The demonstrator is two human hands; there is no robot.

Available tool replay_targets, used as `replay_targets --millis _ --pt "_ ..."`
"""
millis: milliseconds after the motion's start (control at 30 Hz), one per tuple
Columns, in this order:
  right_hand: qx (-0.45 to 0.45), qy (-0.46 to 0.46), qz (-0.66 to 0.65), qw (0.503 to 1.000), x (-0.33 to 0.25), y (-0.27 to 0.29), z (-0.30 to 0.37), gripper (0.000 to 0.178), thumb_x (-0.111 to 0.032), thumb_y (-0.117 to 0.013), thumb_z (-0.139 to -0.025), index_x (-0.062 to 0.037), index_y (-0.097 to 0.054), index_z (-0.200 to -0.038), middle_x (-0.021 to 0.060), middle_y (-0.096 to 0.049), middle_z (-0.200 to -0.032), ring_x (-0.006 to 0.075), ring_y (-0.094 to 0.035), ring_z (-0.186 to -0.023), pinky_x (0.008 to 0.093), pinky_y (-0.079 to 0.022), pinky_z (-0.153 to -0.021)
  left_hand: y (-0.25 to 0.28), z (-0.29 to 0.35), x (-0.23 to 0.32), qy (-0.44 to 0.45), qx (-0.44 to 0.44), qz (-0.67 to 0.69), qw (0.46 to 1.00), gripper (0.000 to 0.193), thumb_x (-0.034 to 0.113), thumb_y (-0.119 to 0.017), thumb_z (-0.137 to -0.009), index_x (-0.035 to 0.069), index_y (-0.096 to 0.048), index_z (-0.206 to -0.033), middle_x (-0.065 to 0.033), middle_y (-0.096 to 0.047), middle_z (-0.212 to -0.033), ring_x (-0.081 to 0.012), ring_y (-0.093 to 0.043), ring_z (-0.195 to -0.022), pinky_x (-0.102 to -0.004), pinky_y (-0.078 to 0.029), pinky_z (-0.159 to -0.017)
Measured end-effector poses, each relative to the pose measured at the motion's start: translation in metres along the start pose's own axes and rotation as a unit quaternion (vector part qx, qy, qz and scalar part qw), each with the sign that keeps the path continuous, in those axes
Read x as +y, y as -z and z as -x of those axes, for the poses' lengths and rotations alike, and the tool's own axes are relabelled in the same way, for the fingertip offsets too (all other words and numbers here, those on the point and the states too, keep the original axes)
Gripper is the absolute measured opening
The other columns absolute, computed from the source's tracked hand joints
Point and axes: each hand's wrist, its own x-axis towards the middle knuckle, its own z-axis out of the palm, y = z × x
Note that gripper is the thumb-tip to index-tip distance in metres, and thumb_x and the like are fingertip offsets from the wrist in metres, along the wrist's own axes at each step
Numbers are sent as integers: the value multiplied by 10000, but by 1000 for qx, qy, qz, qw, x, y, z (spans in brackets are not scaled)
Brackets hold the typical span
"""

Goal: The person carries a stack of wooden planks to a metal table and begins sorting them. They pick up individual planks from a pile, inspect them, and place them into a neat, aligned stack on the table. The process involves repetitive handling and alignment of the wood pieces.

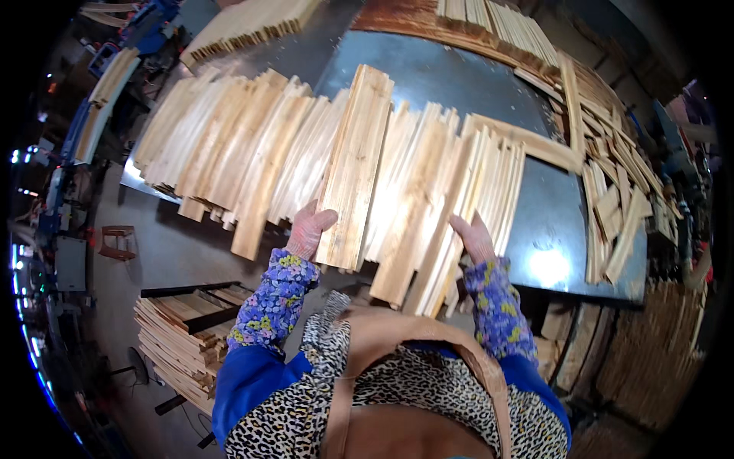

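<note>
Left hand: the left hand [310, 229] grips the near end of a pale wooden slat [355, 164], thumb on top, fingers curled under its edge.
Slat: it lies raised over the fanned row of slats [252, 149], running away from the person across the dark metal surface [428, 73].
Right hand: the right hand [474, 237] rests flat, fingers spread, on the near ends of a bundle of thin strips [470, 191], pressing rather than clasping.
Right of the surface: a loose heap of offcuts [615, 191] sprawls to the edge.
Rack: down on the left, a dark-framed rack [191, 294] holds a stacked load of slats [172, 340].
Far end: more stacked boards [245, 23].
</note>
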Motion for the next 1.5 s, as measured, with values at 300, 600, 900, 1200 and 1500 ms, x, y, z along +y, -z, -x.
replay_targets --millis 300,600,900,1200,1500 --pt "164 -85 211 960 -48 -41 24 1103 -455 -783 -907 36 -203 -1708 343 -421 -1662 449 -473 -1514 422 -388 -1239 35 -207 142 -116 156 -196 961 475 156 -712 -850 -80 -700 -1261 -156 -772 -1068 -262 -744 -953 -387 -593 -877" --pt "280 -108 114 947 -28 -65 15 1025 -279 -776 -860 41 -267 -1690 283 -591 -1524 358 -611 -1378 433 -474 -1171 88 -476 251 -42 271 -549 790 524 366 -701 -842 -29 -750 -1181 -290 -765 -1154 -439 -726 -1143 -471 -566 -995" --pt "281 -67 327 900 38 -34 39 894 -173 -771 -845 47 -394 -1625 277 -639 -1363 344 -645 -1202 409 -532 -1026 146 -626 232 -78 304 -619 720 494 325 -715 -927 11 -583 -1285 -255 -720 -1288 -417 -709 -1223 -484 -559 -1075" --pt "284 -65 278 915 11 -49 24 789 -92 -778 -884 10 -435 -1588 177 -747 -1150 229 -714 -989 382 -609 -868 139 -666 303 -151 431 -732 506 560 418 -705 -949 75 -566 -1368 -176 -667 -1302 -275 -660 -1292 -473 -537 -1006" --pt "248 -102 199 943 -43 -67 14 863 -271 -735 -951 59 -349 -1649 238 -625 -1490 279 -605 -1367 381 -464 -1159 31 -547 232 -279 7 -737 615 803 536 -702 -959 18 -538 -1549 -242 -594 -1539 -358 -562 -1446 -468 -455 -1200"
